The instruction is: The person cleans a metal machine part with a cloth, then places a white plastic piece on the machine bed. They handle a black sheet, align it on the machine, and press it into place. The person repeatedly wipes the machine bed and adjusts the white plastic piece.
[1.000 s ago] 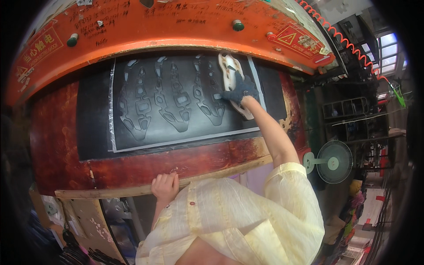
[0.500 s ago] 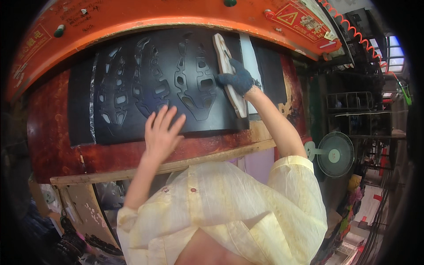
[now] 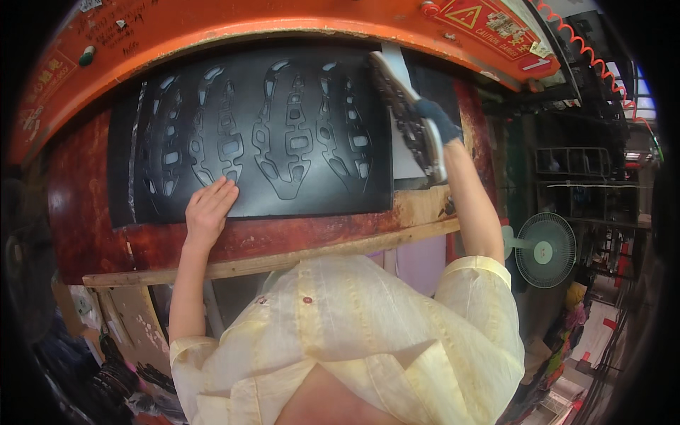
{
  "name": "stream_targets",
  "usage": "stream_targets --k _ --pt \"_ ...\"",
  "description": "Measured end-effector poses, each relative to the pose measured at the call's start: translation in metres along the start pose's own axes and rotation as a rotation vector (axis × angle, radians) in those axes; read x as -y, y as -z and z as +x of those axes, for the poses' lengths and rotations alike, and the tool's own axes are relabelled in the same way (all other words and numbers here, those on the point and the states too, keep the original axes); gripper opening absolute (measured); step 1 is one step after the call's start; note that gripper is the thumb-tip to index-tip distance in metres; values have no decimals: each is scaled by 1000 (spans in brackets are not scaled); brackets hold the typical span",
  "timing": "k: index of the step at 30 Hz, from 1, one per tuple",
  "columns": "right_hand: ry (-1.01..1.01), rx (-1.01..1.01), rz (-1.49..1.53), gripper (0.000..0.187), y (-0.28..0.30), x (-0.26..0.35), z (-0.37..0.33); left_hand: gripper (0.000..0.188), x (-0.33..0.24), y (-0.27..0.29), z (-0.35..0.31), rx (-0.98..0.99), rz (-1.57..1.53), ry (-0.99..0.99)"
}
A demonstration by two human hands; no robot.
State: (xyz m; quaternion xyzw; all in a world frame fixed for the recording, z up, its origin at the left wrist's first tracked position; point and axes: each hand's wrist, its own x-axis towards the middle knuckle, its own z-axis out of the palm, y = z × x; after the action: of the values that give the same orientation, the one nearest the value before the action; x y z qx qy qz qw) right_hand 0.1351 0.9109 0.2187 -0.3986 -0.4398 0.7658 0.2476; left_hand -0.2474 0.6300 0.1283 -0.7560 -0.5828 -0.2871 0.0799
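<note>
A black sheet (image 3: 244,127) lies on the bench with several long, openwork shapes cut into it. My left hand (image 3: 207,212) rests on its near edge, bare, fingers stretched out and lying flat beside one cut shape. A dark blue glove covers my right hand (image 3: 439,122), which grips a long cutting die (image 3: 405,113). The die is tilted on its side at the sheet's right end, its dark underside facing left and its pale edge toward my palm. My right fingertips are partly hidden behind the die.
An orange machine beam (image 3: 283,20) spans the far side above the bench. A wooden strip (image 3: 283,259) edges the red-brown bench top (image 3: 85,212) near me. A white board (image 3: 407,159) shows right of the sheet. Further right stands a fan (image 3: 544,249); a red coiled hose (image 3: 591,60) hangs above.
My right hand has raised the cutting die off the sheet, moving it right and tipping it; another cut shape shows where it lay. My left hand has moved left, and the sheet's shapes appear shifted left.
</note>
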Motion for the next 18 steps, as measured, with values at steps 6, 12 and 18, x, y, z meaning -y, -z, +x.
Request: stream_targets --k 6,12,18 --pt "258 -647 -537 87 94 -33 -33 42 -8 12 13 134 -4 34" --pt "-69 -826 -1271 101 119 -58 -71 31 -84 22 31 72 -582 230" --pt "-215 -932 -1556 88 90 -59 -69 40 -174 -57 51 503 -1903 1359"
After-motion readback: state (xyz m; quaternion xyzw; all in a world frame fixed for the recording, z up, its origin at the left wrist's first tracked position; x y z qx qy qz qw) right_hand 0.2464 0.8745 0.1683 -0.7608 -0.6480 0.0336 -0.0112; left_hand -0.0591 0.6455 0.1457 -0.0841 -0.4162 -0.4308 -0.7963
